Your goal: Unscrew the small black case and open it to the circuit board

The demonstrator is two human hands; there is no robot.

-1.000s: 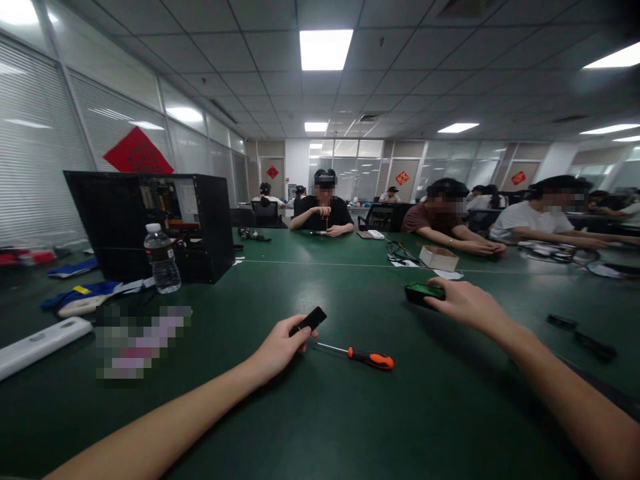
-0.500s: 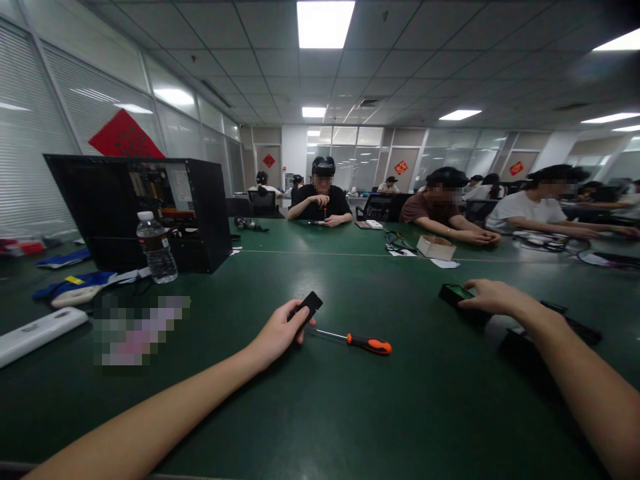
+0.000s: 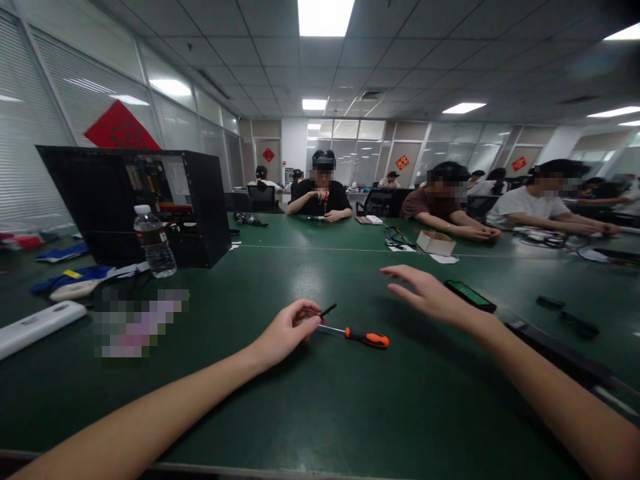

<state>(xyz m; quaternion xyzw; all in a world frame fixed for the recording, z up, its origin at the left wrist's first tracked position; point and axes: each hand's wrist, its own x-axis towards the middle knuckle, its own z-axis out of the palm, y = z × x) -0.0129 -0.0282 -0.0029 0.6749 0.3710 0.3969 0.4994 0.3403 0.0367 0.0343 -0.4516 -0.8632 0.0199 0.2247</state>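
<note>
My left hand (image 3: 289, 329) rests on the green table (image 3: 320, 400) with its fingers pinched on a thin flat black piece (image 3: 328, 310), seen edge-on. Just right of it lies an orange-handled screwdriver (image 3: 356, 335), its tip near my fingertips. My right hand (image 3: 427, 295) hovers above the table with fingers stretched out toward the left, holding nothing. A flat black device with a green face (image 3: 470, 295) lies on the table just right of that hand.
An open black computer case (image 3: 135, 207) and a water bottle (image 3: 155, 242) stand at the left. A white bar (image 3: 37, 327) and blue items (image 3: 70, 280) lie near the left edge. Small black parts (image 3: 560, 313) sit at the right. Several people sit across the table, with a small cardboard box (image 3: 437, 243).
My right hand let go of the green-faced device at the right and moved left, fingers spread. My left hand turned the black piece so it shows edge-on.
</note>
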